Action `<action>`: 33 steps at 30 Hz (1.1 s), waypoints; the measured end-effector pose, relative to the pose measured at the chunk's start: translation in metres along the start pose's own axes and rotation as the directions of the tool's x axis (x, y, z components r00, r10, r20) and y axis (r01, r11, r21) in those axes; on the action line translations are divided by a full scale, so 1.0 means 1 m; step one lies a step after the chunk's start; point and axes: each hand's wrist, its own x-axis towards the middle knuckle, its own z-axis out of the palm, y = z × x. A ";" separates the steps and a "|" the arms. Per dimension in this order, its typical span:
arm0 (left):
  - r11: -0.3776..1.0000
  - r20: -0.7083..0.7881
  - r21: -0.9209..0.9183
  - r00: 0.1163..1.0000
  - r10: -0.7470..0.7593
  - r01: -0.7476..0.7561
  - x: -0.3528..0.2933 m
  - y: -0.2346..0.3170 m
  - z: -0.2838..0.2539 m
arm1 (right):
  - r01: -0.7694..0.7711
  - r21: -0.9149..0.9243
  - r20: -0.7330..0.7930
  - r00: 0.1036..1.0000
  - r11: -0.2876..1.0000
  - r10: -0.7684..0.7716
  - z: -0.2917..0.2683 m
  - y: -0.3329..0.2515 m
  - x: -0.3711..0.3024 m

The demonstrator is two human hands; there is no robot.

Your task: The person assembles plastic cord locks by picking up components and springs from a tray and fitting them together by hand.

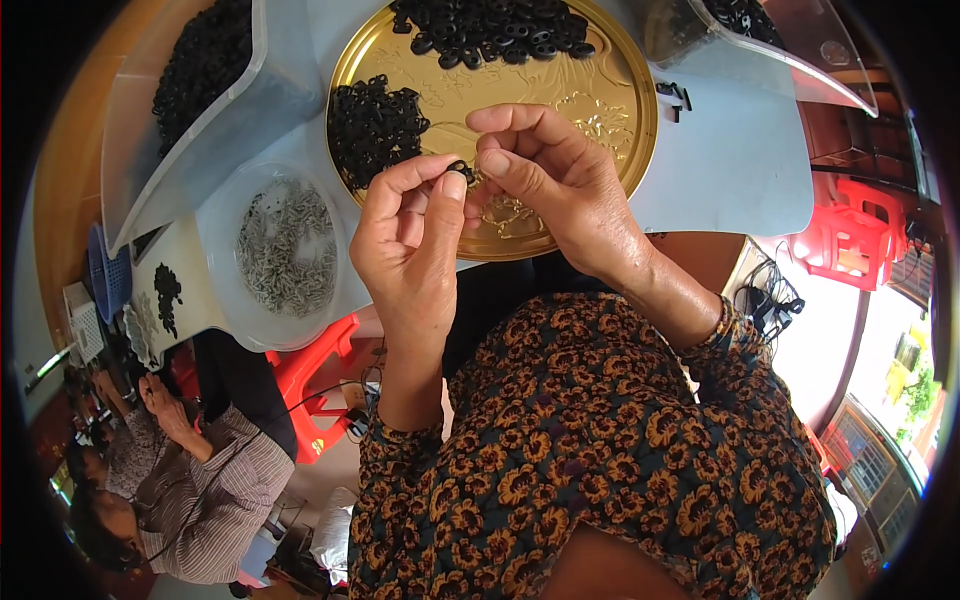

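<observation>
Between the thumb and forefinger of my left hand (410, 225) is a small black plastic part (460, 170) with a hole in it. My right hand (570, 195) is just to its right, thumb and forefinger apart and nothing visible between them; its other fingers curl partly out of sight near the part. Both hands are over the near side of a round gold tray (465, 95). On the tray lie a heap of small black parts (378, 130) at the left and a heap of black oval pieces (495, 30) at the far side.
A clear bowl of small metal pins (287, 250) stands left of the tray. Clear bins with black parts (205, 70) flank it. A few black pieces (676, 100) lie on the table to the right. Red stools (850, 235) and a seated co-worker (210, 490) are nearby.
</observation>
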 end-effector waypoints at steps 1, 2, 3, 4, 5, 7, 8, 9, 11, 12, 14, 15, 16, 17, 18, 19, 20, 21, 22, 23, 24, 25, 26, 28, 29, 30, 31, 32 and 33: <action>1.000 0.008 -0.009 1.000 -0.003 0.003 0.000 0.001 0.000 | 0.005 0.010 -0.008 1.000 1.000 -0.005 0.000 0.001 0.001; 1.000 0.016 -0.018 1.000 -0.006 0.007 0.000 0.002 0.000 | 0.010 0.020 -0.016 1.000 1.000 -0.010 0.001 0.001 0.001; 1.000 0.015 -0.019 1.000 -0.006 0.006 0.000 0.003 0.001 | 0.010 0.020 -0.014 1.000 1.000 -0.010 0.001 0.000 0.001; 1.000 0.021 -0.019 1.000 -0.007 0.007 0.000 0.003 0.001 | 0.003 0.026 -0.013 1.000 1.000 -0.003 0.001 0.000 0.001; 1.000 0.027 -0.020 1.000 -0.008 0.009 0.000 0.004 0.001 | -0.003 0.032 -0.012 1.000 0.999 0.004 0.001 -0.001 0.001; 1.000 0.030 -0.018 1.000 0.000 0.000 0.000 0.003 0.001 | 0.004 0.017 -0.009 1.000 1.000 -0.004 0.001 -0.001 0.001; 1.000 0.034 -0.016 0.999 0.008 -0.008 0.000 0.003 0.001 | 0.012 0.003 -0.007 1.000 1.000 -0.012 0.001 0.000 0.001; 1.000 0.033 -0.016 0.999 0.009 -0.008 0.000 0.003 0.001 | 0.011 0.003 -0.006 1.000 1.000 -0.011 0.001 -0.001 0.001; 1.000 0.046 -0.014 0.999 0.018 -0.018 0.000 0.002 0.000 | 0.000 0.012 -0.012 1.000 1.000 0.000 0.003 -0.003 0.000; 1.000 0.045 -0.015 0.999 0.018 -0.018 0.000 0.001 -0.001 | -0.001 0.011 -0.012 1.000 1.000 0.001 0.003 -0.002 0.000; 0.999 0.037 -0.003 0.999 0.032 -0.032 0.000 0.000 0.000 | 0.028 -0.024 -0.023 0.999 0.999 -0.028 0.003 -0.001 0.000; 0.999 0.037 -0.003 0.999 0.032 -0.032 0.000 0.000 0.000 | 0.027 -0.025 -0.023 0.999 0.999 -0.028 0.004 -0.001 0.000; 1.000 0.037 -0.001 0.999 0.029 -0.029 0.000 0.001 0.001 | 0.067 -0.095 -0.038 0.997 0.993 -0.070 0.004 -0.002 0.000; 1.000 0.038 0.002 0.999 0.026 -0.027 0.001 0.001 0.001 | 0.104 -0.165 -0.050 0.992 0.981 -0.114 0.005 -0.001 0.000; 1.000 0.037 0.002 0.999 0.027 -0.027 0.000 0.001 0.001 | 0.104 -0.165 -0.049 0.992 0.981 -0.114 0.006 -0.001 0.000; 1.000 0.036 0.016 0.999 0.025 -0.025 0.000 0.000 0.000 | 0.142 -0.203 -0.060 0.986 0.969 -0.157 0.007 0.000 0.000; 0.999 0.035 0.030 0.999 0.023 -0.024 -0.001 -0.001 -0.001 | 0.178 -0.241 -0.069 0.977 0.954 -0.200 0.008 0.001 0.001; 0.999 0.033 0.030 0.999 0.023 -0.024 -0.001 -0.003 -0.001 | 0.178 -0.241 -0.068 0.977 0.954 -0.200 0.009 0.002 0.001; 0.998 0.032 0.042 0.998 0.048 -0.049 -0.002 -0.004 -0.001 | 0.199 -0.247 -0.067 0.973 0.948 -0.221 0.009 0.002 0.001; 0.996 0.031 0.055 0.997 0.073 -0.074 -0.002 -0.005 -0.001 | 0.219 -0.254 -0.067 0.968 0.942 -0.242 0.009 0.002 0.001; 0.996 0.031 0.054 0.997 0.073 -0.075 -0.002 -0.006 0.001 | 0.219 -0.254 -0.066 0.968 0.942 -0.243 0.009 0.002 0.001; 0.995 0.011 0.058 0.996 0.083 -0.083 -0.003 -0.007 0.004 | 0.202 -0.274 -0.081 0.970 0.940 -0.231 0.009 0.003 0.001; 0.994 -0.009 0.062 0.996 0.093 -0.092 -0.002 -0.008 0.005 | 0.184 -0.294 -0.095 0.971 0.938 -0.220 0.009 0.003 0.001; 0.990 0.006 0.080 0.993 0.115 -0.115 0.001 -0.009 0.005 | 0.192 -0.325 -0.103 0.966 0.926 -0.237 0.009 0.006 0.002; 0.986 0.021 0.097 0.990 0.137 -0.139 0.002 -0.009 0.005 | 0.200 -0.355 -0.111 0.961 0.913 -0.253 0.008 0.007 0.002; 0.986 0.022 0.096 0.990 0.137 -0.139 0.003 -0.010 0.004 | 0.200 -0.356 -0.111 0.961 0.913 -0.254 0.007 0.006 0.002; 0.993 0.032 0.071 0.995 0.092 -0.094 0.003 -0.010 0.002 | 0.164 -0.398 -0.091 0.972 0.902 -0.217 0.004 0.004 0.002; 0.998 0.043 0.046 0.998 0.047 -0.049 0.004 -0.010 0.000 | 0.130 -0.440 -0.073 0.981 0.889 -0.179 0.003 0.003 0.002; 0.998 0.042 0.046 0.998 0.047 -0.049 0.004 -0.009 -0.002 | 0.130 -0.440 -0.072 0.981 0.889 -0.179 0.002 0.001 0.002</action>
